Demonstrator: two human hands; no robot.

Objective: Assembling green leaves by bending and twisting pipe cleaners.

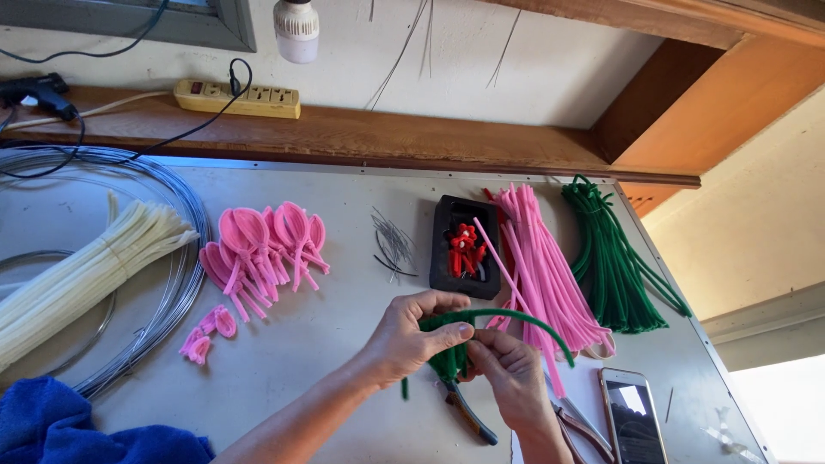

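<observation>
We pinch a fuzzy dark green pipe-cleaner stem (490, 316) between our left hand (411, 335) and right hand (514, 378), both closed on it above the grey tabletop (326, 344). It arches to the right, past the bundle of pink pipe cleaners (541, 258). Pliers with dark handles (468, 417) lie just below our hands, perhaps touching the right one. A smartphone (632, 421) rests nearby.
</observation>
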